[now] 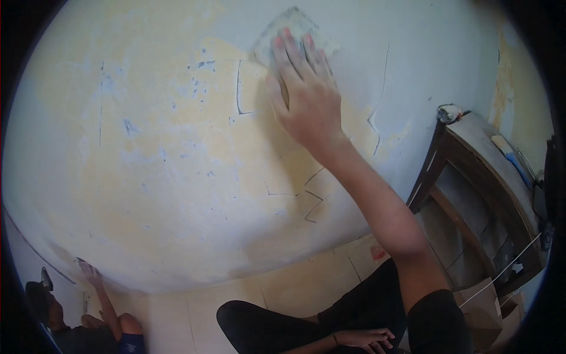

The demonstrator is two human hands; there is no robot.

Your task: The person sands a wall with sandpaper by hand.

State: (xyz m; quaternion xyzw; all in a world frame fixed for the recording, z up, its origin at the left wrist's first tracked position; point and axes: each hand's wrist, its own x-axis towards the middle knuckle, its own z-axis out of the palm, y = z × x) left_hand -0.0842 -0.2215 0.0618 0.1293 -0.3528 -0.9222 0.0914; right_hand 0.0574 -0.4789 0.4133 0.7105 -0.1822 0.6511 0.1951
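My right hand [309,97] is raised against the wall [165,118], its fingers laid flat over a pale, dusty sheet of sandpaper [295,20]. The sheet is pressed to the wall, with its corners showing around my fingertips. Yellowish and whitish patches, blue flecks and several dark crack lines mark the surface around it. My left hand [365,339] rests low over my lap, a dark band at its wrist. Its fingers are loosely apart and hold nothing that I can see.
At lower left another person [88,336] has a hand [91,274] with a dark item at the wall. A dark wooden frame [471,147] at right bears a brush [512,159] and a rounded whitish object [449,113]. Below is a cardboard box [480,310] on the tiled floor [230,301].
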